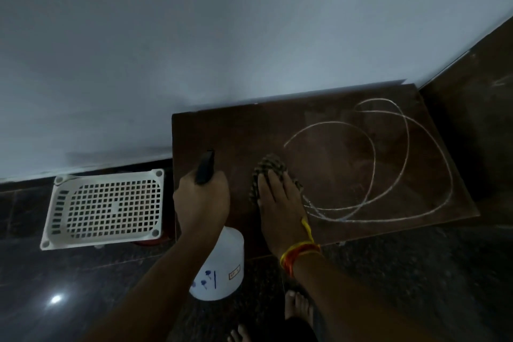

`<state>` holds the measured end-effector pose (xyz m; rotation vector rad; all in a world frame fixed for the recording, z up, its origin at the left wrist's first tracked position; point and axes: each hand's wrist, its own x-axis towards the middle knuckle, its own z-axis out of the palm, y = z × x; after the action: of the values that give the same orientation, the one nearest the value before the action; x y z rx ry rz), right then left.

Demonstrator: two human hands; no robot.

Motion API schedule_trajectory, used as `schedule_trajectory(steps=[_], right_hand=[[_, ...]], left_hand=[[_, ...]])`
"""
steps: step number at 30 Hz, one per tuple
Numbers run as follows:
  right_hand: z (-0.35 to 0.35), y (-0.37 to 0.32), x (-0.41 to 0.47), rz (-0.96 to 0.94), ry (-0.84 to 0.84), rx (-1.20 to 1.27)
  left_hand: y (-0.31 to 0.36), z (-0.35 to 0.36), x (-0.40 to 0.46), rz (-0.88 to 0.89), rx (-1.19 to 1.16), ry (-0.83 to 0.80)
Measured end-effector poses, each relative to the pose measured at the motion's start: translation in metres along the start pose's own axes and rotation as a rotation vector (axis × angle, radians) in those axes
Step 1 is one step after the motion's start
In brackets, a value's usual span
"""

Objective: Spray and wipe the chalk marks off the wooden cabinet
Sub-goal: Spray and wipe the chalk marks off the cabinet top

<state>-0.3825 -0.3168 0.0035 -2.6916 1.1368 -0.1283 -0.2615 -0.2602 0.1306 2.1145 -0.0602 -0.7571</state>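
On top of the dark wooden cabinet (347, 153), the right hand (280, 203) presses a checked cloth (270, 166) flat-fingered beside looping white chalk marks (374, 164); the left hand (201, 200) grips a white spray bottle (222, 266). Wiping seems underway; next sweep rightward across the loops

Cloth (270, 168) on cabinet (238, 130), basket (104, 207) left.

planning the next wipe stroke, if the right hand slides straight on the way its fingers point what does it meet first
The right hand points up and slightly left across the cabinet top. Past the checked cloth under its fingers lies bare wood, then probably the wall; the chalk marks lie to its right.
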Motion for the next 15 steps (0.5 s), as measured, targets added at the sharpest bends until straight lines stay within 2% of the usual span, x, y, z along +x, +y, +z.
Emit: schedule_trajectory(steps=[3,5,15], right_hand=[[0.003,0.004,0.046,-0.007,-0.034,0.022],[0.004,0.007,0.067,0.002,0.002,0.034],[-0.005,0.009,0.063,-0.039,0.023,0.041]], left_hand=[[0.004,0.004,0.004,-0.002,-0.008,0.029],[0.007,0.007,0.006,-0.015,-0.022,0.058],[0.021,0.02,0.02,-0.054,-0.025,0.059]])
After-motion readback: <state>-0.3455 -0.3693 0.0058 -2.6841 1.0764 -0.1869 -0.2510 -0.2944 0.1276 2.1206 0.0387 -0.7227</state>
